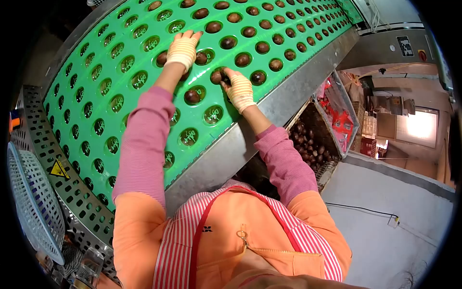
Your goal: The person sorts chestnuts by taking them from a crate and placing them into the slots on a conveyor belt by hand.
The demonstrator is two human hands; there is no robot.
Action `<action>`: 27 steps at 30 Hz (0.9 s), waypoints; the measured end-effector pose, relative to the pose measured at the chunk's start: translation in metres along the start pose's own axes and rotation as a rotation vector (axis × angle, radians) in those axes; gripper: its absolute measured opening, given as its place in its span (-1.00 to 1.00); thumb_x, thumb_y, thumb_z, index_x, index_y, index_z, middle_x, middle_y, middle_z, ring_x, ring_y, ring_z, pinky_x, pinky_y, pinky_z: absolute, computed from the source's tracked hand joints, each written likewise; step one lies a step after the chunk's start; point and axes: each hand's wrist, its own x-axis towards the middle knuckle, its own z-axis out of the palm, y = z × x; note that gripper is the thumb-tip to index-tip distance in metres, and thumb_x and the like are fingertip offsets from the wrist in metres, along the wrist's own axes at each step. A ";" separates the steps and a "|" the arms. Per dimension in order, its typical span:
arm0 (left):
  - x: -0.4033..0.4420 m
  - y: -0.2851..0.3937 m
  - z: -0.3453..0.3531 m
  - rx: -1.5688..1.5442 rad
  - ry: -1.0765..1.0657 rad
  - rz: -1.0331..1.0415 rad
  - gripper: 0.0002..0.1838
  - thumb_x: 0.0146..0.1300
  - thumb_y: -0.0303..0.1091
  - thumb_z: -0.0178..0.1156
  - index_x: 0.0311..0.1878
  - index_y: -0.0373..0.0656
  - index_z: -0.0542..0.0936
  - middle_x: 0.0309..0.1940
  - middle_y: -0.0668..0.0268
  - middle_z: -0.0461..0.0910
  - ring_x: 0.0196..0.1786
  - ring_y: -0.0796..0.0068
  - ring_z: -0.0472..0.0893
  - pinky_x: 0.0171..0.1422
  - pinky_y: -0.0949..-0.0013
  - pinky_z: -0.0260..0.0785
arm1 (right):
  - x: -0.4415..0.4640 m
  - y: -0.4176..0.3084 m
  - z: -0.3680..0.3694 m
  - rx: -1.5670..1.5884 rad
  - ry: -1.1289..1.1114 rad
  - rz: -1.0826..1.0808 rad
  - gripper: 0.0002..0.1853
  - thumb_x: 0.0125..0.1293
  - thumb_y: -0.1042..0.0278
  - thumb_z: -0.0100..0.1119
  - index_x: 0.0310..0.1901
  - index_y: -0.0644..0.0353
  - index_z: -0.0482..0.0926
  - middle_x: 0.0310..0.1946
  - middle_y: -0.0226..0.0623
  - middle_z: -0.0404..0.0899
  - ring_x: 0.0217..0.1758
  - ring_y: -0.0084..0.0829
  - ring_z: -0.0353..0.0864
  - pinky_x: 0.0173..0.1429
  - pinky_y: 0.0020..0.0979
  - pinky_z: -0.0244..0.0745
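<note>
A green sheet [197, 79] with rows of round cups lies before me, many cups holding dark brown, round, fruit-like pieces. My left hand [183, 50], in a striped cream glove with bare fingertips, reaches flat over the sheet, fingers stretched forward. Beside it sit one brown piece [161, 59] on the left and another [201, 59] on the right. In a matching glove, my right hand [239, 89] has thumb and fingers around a brown round piece [217, 76] at a cup. Just nearer to me, a dark piece [192, 96] rests in its cup.
A metal rail [207, 159] edges the sheet on my side. Below right stands a crate [313, 144] of brown round pieces, beside a bag with red contents [339, 115]. A blue plastic basket [36, 202] leans at left, near a perforated metal guard [79, 202].
</note>
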 end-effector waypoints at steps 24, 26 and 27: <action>-0.083 0.032 -0.031 -0.032 -0.137 0.114 -0.69 0.11 -0.52 0.13 -0.06 0.00 0.57 -0.09 0.15 0.56 0.03 0.01 0.53 0.11 0.04 0.45 | -0.488 0.165 -0.260 -0.546 0.246 1.385 -0.53 0.24 0.19 0.20 0.15 0.24 0.56 0.05 0.01 0.63 0.12 0.03 0.59 0.21 -0.13 0.45; -0.052 0.025 -0.008 -0.011 0.122 0.217 -0.60 0.11 -0.58 0.10 0.03 0.01 0.54 0.04 0.15 0.49 0.10 -0.02 0.48 0.16 0.03 0.42 | -0.507 0.166 -0.248 -0.468 0.271 1.467 -0.51 0.22 0.20 0.22 0.16 0.24 0.55 0.09 0.01 0.61 0.16 0.03 0.57 0.22 -0.14 0.44; -0.040 0.020 0.000 -0.001 -0.011 0.194 -0.62 0.17 -0.52 0.14 0.07 0.03 0.54 0.08 0.16 0.49 0.12 0.00 0.48 0.16 0.01 0.42 | -0.498 0.160 -0.244 -0.435 0.245 1.456 -0.50 0.23 0.20 0.23 0.17 0.26 0.54 0.12 0.00 0.59 0.19 0.02 0.55 0.23 -0.15 0.43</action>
